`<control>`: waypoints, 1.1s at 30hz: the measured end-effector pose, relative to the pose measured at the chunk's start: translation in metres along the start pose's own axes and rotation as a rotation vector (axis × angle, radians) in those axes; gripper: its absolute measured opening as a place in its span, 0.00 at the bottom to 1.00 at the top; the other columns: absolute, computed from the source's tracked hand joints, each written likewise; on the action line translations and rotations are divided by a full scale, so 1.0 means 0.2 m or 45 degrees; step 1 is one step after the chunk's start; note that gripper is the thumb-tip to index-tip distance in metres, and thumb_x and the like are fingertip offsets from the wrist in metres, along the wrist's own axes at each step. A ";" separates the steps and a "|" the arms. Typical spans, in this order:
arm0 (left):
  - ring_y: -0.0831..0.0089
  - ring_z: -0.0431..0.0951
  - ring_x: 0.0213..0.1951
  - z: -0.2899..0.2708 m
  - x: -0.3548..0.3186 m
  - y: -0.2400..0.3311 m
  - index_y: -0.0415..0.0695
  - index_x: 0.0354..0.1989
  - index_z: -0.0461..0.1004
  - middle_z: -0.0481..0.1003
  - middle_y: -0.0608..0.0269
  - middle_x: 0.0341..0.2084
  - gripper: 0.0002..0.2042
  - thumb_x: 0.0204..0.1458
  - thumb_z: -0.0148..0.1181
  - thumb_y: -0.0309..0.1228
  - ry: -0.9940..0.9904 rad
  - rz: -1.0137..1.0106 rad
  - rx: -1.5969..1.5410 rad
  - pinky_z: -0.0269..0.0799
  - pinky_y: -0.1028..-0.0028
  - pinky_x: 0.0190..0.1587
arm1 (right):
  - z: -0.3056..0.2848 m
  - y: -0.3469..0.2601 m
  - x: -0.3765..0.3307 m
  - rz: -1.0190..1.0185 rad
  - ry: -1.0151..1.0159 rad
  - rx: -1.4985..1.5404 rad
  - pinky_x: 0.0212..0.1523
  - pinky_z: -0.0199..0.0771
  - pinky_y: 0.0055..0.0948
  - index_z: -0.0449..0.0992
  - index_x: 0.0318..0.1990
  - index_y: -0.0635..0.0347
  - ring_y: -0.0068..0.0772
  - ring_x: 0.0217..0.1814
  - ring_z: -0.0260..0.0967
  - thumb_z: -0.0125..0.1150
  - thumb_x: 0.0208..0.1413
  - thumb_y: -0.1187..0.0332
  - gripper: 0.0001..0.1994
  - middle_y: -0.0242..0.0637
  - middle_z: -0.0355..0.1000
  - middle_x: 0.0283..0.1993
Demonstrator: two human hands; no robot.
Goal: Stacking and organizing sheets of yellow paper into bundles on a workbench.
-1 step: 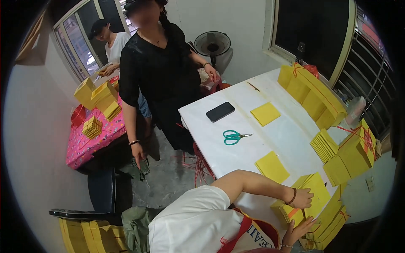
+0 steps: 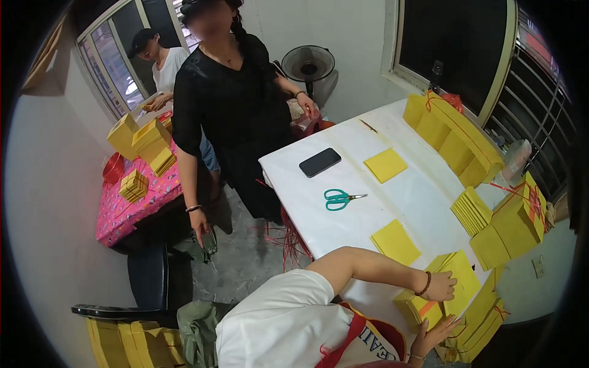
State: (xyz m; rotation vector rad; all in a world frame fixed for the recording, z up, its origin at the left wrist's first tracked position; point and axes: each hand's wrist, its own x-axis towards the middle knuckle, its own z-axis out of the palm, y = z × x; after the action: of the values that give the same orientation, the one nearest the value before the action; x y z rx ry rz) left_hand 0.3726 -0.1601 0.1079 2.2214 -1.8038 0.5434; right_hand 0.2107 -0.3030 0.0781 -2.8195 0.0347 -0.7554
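At the near right corner of the white table, my left hand (image 2: 440, 286) lies on a pile of folded yellow paper (image 2: 463, 283). Its fingers are curled in, and whatever they may pinch is hidden. Closer to me, my right hand (image 2: 437, 336) has its fingers stretched out along the side of a yellow paper bundle (image 2: 427, 314) with an orange strip on top. A flat yellow packet (image 2: 396, 241) lies just beyond my left forearm.
On the white table (image 2: 319, 227) lie green-handled scissors (image 2: 337, 200), a black phone (image 2: 320, 162) and another yellow packet (image 2: 385, 165). Tied yellow bundles (image 2: 454, 138) line the right side. A person in black (image 2: 236, 110) stands across; another person (image 2: 169, 67) stands behind a pink-covered table (image 2: 123, 214).
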 end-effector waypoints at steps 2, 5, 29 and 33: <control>0.65 0.67 0.38 -0.07 -0.01 -0.05 0.44 0.39 0.72 0.72 0.66 0.31 0.14 0.44 0.55 0.35 0.225 -0.005 -0.039 0.61 0.66 0.38 | 0.02 0.01 -0.01 -0.033 0.087 0.017 0.67 0.37 0.48 0.42 0.67 0.60 0.55 0.72 0.32 0.45 0.59 0.50 0.36 0.51 0.30 0.72; 0.66 0.67 0.37 -0.19 -0.04 -0.14 0.44 0.45 0.70 0.71 0.66 0.32 0.17 0.44 0.54 0.31 0.449 -0.068 -0.084 0.60 0.67 0.38 | 0.00 0.01 0.00 -0.018 -0.040 0.096 0.67 0.38 0.48 0.45 0.67 0.61 0.55 0.72 0.33 0.45 0.59 0.53 0.33 0.52 0.35 0.71; 0.64 0.68 0.47 -0.18 -0.97 -0.33 0.51 0.54 0.68 0.68 0.66 0.54 0.27 0.40 0.53 0.21 0.029 -0.553 0.004 0.60 0.65 0.50 | -0.10 -0.08 0.08 0.033 -0.284 0.211 0.65 0.45 0.44 0.63 0.59 0.56 0.54 0.70 0.40 0.55 0.54 0.60 0.25 0.47 0.50 0.67; 0.63 0.68 0.48 -0.15 -0.97 -0.35 0.51 0.55 0.67 0.68 0.66 0.53 0.27 0.40 0.55 0.22 -0.066 -0.525 0.003 0.60 0.64 0.50 | -0.10 -0.09 0.08 0.064 -0.313 0.236 0.65 0.45 0.43 0.64 0.59 0.57 0.54 0.70 0.39 0.55 0.54 0.60 0.25 0.46 0.50 0.67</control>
State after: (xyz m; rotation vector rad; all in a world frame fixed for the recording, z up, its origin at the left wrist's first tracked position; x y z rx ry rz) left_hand 0.4018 0.0402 0.0568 2.5301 -1.3046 0.4039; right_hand 0.2128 -0.2915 0.1070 -2.7003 -0.0042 -0.3759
